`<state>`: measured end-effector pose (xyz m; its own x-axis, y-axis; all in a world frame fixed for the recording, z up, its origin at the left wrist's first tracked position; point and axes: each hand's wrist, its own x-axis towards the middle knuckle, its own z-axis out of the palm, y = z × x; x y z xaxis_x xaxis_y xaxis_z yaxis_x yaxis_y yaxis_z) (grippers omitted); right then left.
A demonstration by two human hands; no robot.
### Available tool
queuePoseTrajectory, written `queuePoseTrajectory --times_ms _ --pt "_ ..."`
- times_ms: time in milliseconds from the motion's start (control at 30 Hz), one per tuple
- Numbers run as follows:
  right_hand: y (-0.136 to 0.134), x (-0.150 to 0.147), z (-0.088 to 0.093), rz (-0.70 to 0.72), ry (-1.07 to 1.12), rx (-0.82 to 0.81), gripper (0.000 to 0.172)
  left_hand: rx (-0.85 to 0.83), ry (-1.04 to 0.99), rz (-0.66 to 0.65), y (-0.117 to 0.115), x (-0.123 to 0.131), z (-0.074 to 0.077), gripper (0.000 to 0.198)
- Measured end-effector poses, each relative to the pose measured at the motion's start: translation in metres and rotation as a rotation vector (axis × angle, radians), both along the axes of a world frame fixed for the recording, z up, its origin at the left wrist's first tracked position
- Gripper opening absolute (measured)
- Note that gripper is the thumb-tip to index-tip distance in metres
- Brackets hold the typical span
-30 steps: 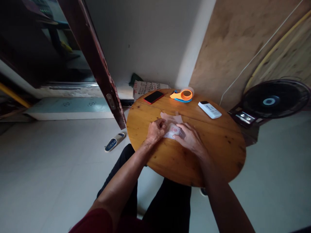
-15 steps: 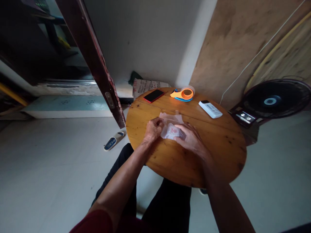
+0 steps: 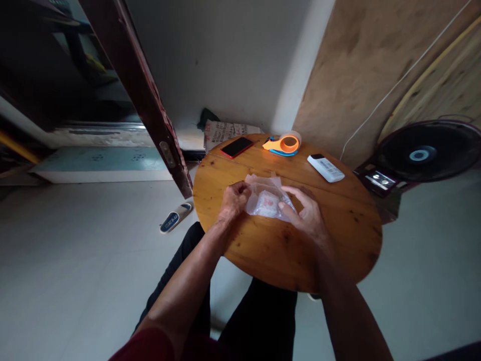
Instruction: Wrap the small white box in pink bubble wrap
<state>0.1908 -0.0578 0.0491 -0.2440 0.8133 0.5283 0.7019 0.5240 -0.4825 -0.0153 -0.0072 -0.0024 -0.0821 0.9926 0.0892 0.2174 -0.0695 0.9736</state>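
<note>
A sheet of clear bubble wrap (image 3: pixel 256 204) lies on the round wooden table (image 3: pixel 338 240), with a small white packet with red marks (image 3: pixel 269 202) under or inside it. My left hand (image 3: pixel 235 201) is closed at the wrap's left edge and appears to pinch it. Thumb and fingers spread, my right hand (image 3: pixel 306 213) is over the right side of the wrap, its thumb touching the film near the packet. The underside of the packet is hidden.
Toward the back of the table are a red-edged phone (image 3: pixel 237 147), an orange tape dispenser (image 3: pixel 282 144) and a white device with a dark end (image 3: pixel 326 168). A black fan (image 3: pixel 424 155) stands at the right. One slipper (image 3: pixel 176 218) is on the floor.
My right hand has drawn back to the right and its fingers have spread, baring more of the wrap and packet. The left hand stays at the wrap's left edge.
</note>
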Motion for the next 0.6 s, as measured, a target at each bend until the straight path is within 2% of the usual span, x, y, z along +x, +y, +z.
queuePoseTrajectory --times_ms 167,300,467,600 --pt "0.005 -0.006 -0.009 0.037 -0.172 0.033 0.031 -0.006 0.057 -0.004 -0.001 0.0 0.003 0.021" --pt "0.007 -0.009 -0.012 0.034 -0.276 0.02 0.02 0.026 0.027 -0.014 -0.001 0.003 0.003 0.022" --pt "0.007 -0.009 -0.012 0.091 -0.277 -0.012 0.018 0.081 -0.063 -0.068 -0.008 0.012 0.008 0.026" --pt "0.006 -0.01 -0.013 0.088 -0.284 -0.012 0.019 0.133 -0.052 -0.134 -0.013 0.019 0.008 0.028"
